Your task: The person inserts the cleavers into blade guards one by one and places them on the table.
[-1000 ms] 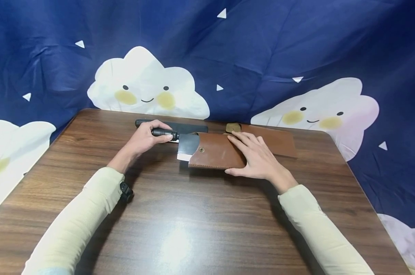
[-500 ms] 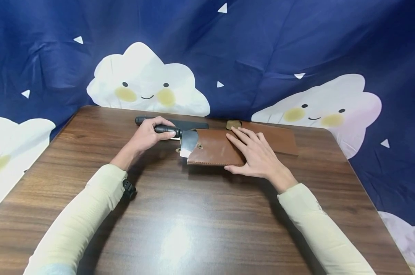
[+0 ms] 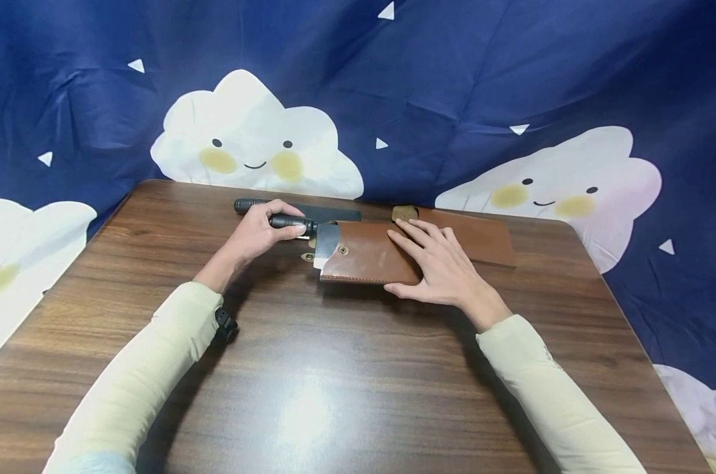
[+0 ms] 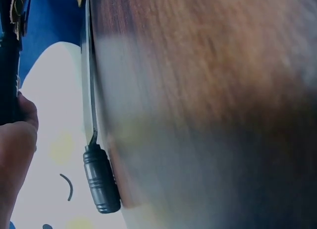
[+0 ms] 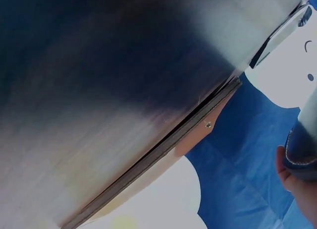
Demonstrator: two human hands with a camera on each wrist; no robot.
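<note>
My left hand pinches the black handle of a cleaver. Most of its blade sits inside a brown leather sheath; only a short strip near the handle shows. With thumb at the near edge and fingers spread over the top, my right hand holds the sheath's right end. The sheath is raised a little, casting a shadow beneath. A snap stud marks its front, and a strap end hangs by its mouth. The right wrist view shows the sheath's stitched corner at the fingertips.
Behind the left hand, a second knife lies along the table's back edge, its black handle clear in the left wrist view. Another brown leather sheath lies at the back right. A blue cloud-print cloth hangs behind the wooden table.
The left hand has moved slightly right, sliding the cleaver blade deeper into the sheath, so less metal shows. The right hand has stayed nearly in place on the sheath.
</note>
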